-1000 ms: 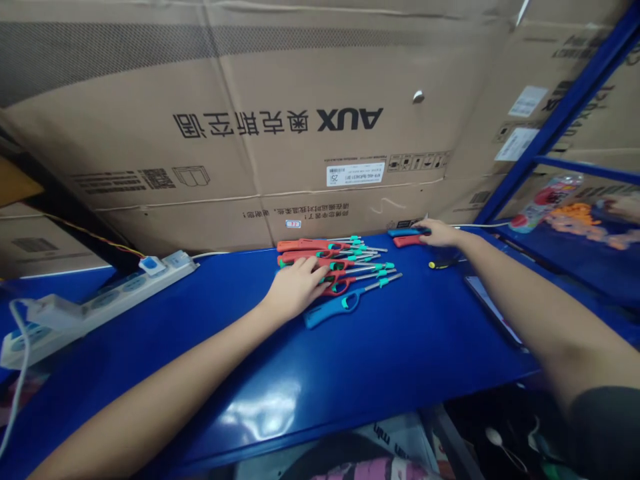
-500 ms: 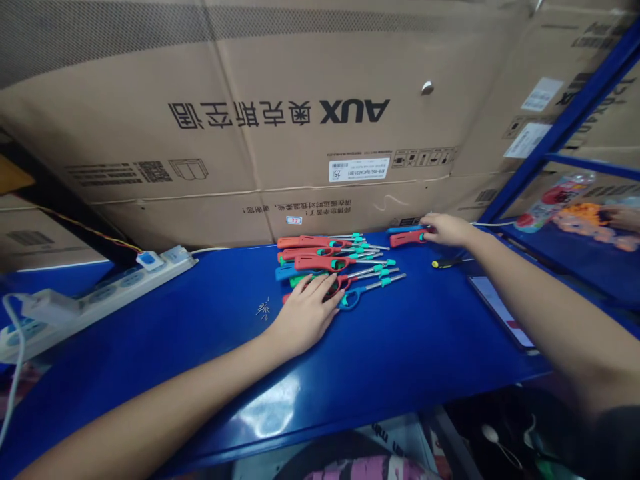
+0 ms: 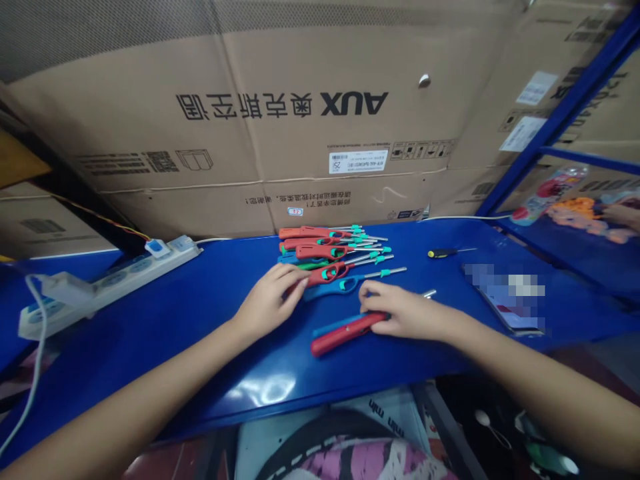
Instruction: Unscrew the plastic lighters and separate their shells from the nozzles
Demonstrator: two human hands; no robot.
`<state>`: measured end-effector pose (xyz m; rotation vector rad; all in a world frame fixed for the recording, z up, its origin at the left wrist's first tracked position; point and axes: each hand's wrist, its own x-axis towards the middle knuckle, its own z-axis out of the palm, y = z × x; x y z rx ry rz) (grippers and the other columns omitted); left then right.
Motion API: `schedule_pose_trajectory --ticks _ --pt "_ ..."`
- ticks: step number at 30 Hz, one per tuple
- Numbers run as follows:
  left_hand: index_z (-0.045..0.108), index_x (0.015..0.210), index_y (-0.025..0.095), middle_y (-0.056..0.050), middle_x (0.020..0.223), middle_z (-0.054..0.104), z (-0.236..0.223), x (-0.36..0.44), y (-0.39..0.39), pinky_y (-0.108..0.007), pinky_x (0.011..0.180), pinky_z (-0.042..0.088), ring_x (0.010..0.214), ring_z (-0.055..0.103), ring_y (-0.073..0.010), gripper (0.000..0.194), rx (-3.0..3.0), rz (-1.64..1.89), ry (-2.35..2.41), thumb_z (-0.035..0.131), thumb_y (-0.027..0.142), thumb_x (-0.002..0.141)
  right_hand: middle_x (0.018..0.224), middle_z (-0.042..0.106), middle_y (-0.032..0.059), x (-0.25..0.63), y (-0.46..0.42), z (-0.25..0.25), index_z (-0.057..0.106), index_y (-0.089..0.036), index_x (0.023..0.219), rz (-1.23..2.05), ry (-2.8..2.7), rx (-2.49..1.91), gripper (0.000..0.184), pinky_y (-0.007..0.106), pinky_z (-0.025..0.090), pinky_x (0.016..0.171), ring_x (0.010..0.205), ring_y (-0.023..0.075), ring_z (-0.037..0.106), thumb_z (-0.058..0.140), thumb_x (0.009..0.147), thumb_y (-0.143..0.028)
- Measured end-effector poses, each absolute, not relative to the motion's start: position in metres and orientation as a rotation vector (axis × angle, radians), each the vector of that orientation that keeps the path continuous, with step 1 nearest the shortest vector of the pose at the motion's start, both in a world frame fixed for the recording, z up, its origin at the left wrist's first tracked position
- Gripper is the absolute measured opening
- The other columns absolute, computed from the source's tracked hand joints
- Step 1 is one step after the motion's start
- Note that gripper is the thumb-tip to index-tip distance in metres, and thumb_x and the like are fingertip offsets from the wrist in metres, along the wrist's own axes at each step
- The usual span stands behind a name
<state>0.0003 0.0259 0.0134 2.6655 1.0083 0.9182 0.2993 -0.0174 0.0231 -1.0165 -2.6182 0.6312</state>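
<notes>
A pile of long-necked gas lighters [image 3: 320,251] with red, blue and green handles lies on the blue shelf top, their metal necks pointing right. At the pile's near left edge, my left hand [image 3: 270,298] is closed around the butt end of a red lighter [image 3: 327,274]. Just below it lies a blue lighter [image 3: 327,289]. Nearer to me, my right hand [image 3: 405,310] grips a red lighter [image 3: 345,333] and a blue lighter [image 3: 330,325] together, side by side. Their triggers are hidden by my fingers.
A white power strip [image 3: 115,283] runs along the left. To the right are a yellow-black screwdriver [image 3: 443,253] and a phone [image 3: 505,300]. A large cardboard box [image 3: 300,147] stands behind. Another person's hand [image 3: 623,212] shows at far right, near a bottle [image 3: 550,193].
My right hand has brought the red and blue lighters from the back right towards me. My left hand has slid left from the pile's middle to the handle ends.
</notes>
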Motion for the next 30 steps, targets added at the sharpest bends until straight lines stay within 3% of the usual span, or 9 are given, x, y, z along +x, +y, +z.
schedule_pose_trajectory --ticks 5,8,12,17,19,21,25,28,30 --pt "0.068 0.119 0.02 -0.009 0.113 0.07 0.021 0.005 -0.014 -0.038 0.096 0.052 0.108 0.065 -0.0234 0.032 2.654 0.395 0.947 0.048 0.039 0.104 0.119 0.05 0.0057 0.273 -0.031 0.018 0.051 -0.024 0.127 0.783 -2.542 -1.128 0.044 0.031 0.052 0.084 0.088 0.0146 0.058 0.067 0.086 -0.019" --pt "0.065 0.126 0.02 -0.011 0.12 0.068 0.022 0.009 -0.025 -0.041 0.097 0.052 0.112 0.063 -0.0261 0.035 2.643 0.311 1.009 0.052 0.041 0.102 0.112 0.05 0.0044 0.27 -0.031 0.021 0.05 -0.021 0.117 0.802 -2.542 -1.123 0.039 0.029 0.052 0.078 0.08 0.0129 0.054 0.073 0.085 -0.024" --pt "0.062 0.128 0.021 -0.011 0.126 0.064 0.026 0.014 -0.03 -0.043 0.101 0.049 0.117 0.059 -0.027 0.038 2.691 0.457 1.032 0.053 0.046 0.1 0.11 0.05 0.0053 0.27 -0.034 0.018 0.052 -0.02 0.108 0.658 -2.493 -1.074 0.032 0.03 0.052 0.081 0.087 0.0152 0.055 0.075 0.086 -0.029" --pt "0.067 0.105 0.017 -0.01 0.097 0.069 0.03 0.031 -0.038 -0.037 0.081 0.053 0.093 0.065 -0.0247 0.035 2.886 0.29 0.911 0.048 0.046 0.103 0.121 0.053 0.0107 0.266 -0.045 0.022 0.052 -0.02 0.118 0.457 -2.507 -1.045 0.028 0.031 0.053 0.083 0.098 0.0186 0.061 0.064 0.095 -0.031" --pt "0.065 0.097 0.015 -0.008 0.09 0.069 0.03 0.034 -0.04 -0.032 0.071 0.052 0.082 0.067 -0.0218 0.034 2.862 0.191 0.94 0.042 0.039 0.105 0.109 0.061 0.0098 0.266 -0.049 0.027 0.057 -0.018 0.108 0.333 -2.646 -1.091 0.02 0.032 0.052 0.074 0.088 0.0203 0.064 0.056 0.099 -0.036" --pt "0.064 0.097 0.016 -0.008 0.09 0.07 0.032 0.031 -0.043 -0.03 0.064 0.049 0.074 0.068 -0.0207 0.033 2.775 0.095 0.968 0.042 0.038 0.106 0.088 0.065 0.0055 0.271 -0.051 0.034 0.06 -0.019 0.096 0.231 -2.816 -1.137 0.023 0.032 0.047 0.063 0.074 0.0207 0.065 0.049 0.102 -0.039" --pt "0.066 0.103 0.02 -0.004 0.086 0.072 0.047 0.003 -0.046 -0.029 0.062 0.046 0.071 0.069 -0.0204 0.033 2.542 0.035 0.951 0.04 0.042 0.106 0.069 0.064 0.0002 0.294 -0.059 0.046 0.058 -0.021 0.086 0.188 -2.938 -1.106 0.027 0.031 0.037 0.056 0.061 0.0179 0.062 0.043 0.104 -0.036" --pt "0.069 0.1 0.023 -0.002 0.088 0.073 0.062 -0.018 -0.043 -0.026 0.066 0.046 0.075 0.068 -0.0174 0.032 2.412 0.06 0.96 0.043 0.042 0.105 0.071 0.064 -0.0004 0.312 -0.059 0.05 0.057 -0.022 0.083 0.267 -2.859 -1.151 0.031 0.03 0.039 0.057 0.062 0.0152 0.06 0.04 0.105 -0.037" --pt "0.069 0.097 0.023 -0.001 0.088 0.073 0.069 -0.023 -0.038 -0.025 0.065 0.044 0.074 0.067 -0.0162 0.032 2.393 0.055 0.973 0.044 0.042 0.105 0.082 0.068 0.0022 0.318 -0.054 0.05 0.06 -0.022 0.092 0.258 -2.812 -1.151 0.028 0.031 0.044 0.063 0.071 0.0168 0.063 0.04 0.106 -0.037"
